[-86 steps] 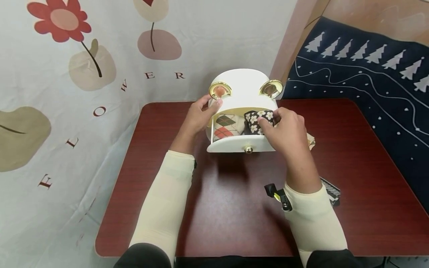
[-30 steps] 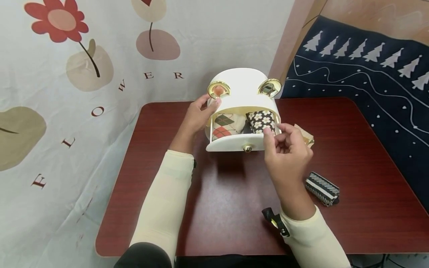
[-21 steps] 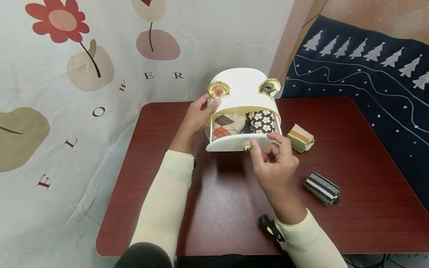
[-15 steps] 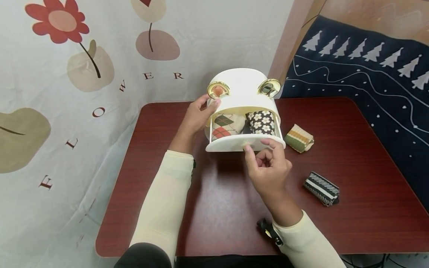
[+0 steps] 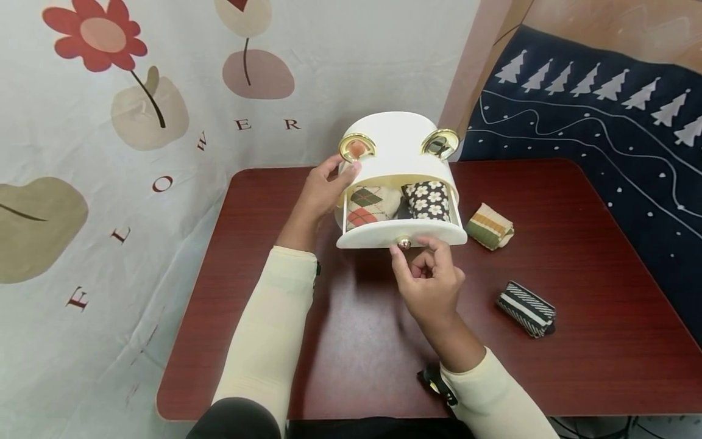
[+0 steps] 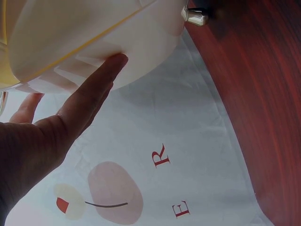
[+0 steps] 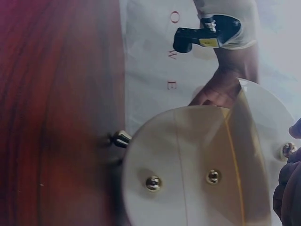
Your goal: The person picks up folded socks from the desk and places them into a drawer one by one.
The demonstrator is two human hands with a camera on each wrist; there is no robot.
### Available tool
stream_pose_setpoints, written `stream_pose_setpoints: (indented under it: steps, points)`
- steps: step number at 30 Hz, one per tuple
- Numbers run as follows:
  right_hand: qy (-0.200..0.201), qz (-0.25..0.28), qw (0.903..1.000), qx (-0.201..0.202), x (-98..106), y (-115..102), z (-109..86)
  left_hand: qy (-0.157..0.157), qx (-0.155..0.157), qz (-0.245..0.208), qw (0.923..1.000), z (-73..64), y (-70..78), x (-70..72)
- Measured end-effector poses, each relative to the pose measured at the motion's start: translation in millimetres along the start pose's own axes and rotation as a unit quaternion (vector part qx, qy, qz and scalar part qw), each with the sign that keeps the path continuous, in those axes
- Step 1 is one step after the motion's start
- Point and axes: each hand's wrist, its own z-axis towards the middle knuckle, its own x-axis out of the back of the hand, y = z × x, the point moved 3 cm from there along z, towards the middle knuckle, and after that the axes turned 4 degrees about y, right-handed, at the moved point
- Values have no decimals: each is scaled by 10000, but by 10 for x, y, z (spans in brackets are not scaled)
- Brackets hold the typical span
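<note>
A white, rounded mini cabinet (image 5: 392, 143) with gold knobs stands at the table's back. Its top drawer (image 5: 364, 236) is pulled out, holding a folded argyle cloth like a rolled sock (image 5: 374, 204) on the left and a black floral one (image 5: 428, 200) on the right. My left hand (image 5: 325, 190) rests against the cabinet's left side, fingers straight along the wall in the left wrist view, thumb near a round gold-rimmed piece (image 5: 358, 148). Thumb and index of my right hand (image 5: 430, 283) stand either side of the drawer's gold knob (image 5: 403, 243), slightly apart from it; the other fingers curl in.
Right of the cabinet lies a green, yellow and cream folded cloth (image 5: 490, 227). Nearer me is a black-and-white striped one (image 5: 526, 309). Lower gold knobs (image 7: 213, 176) show in the right wrist view. The red-brown table (image 5: 592, 262) meets a printed cloth backdrop (image 5: 307, 36).
My right hand has let go of the black floral cloth in the drawer and moved down and left to the drawer's knob. My left hand has stayed on the cabinet.
</note>
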Motion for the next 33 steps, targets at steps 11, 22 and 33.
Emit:
stream_pose_setpoints:
  steps: [11,22,33]
  points:
    - [21,161,9997,-184,-67,39,-50,-33,-75,-78,9999,-1,-17,-10]
    - [107,431,9956,-828,-126,66,-19,-43,-34,-47,10000,20,-27,-7]
    - [0,328,9898,-1384,-259,115,102,-52,-38,-62,10000,35,-5,6]
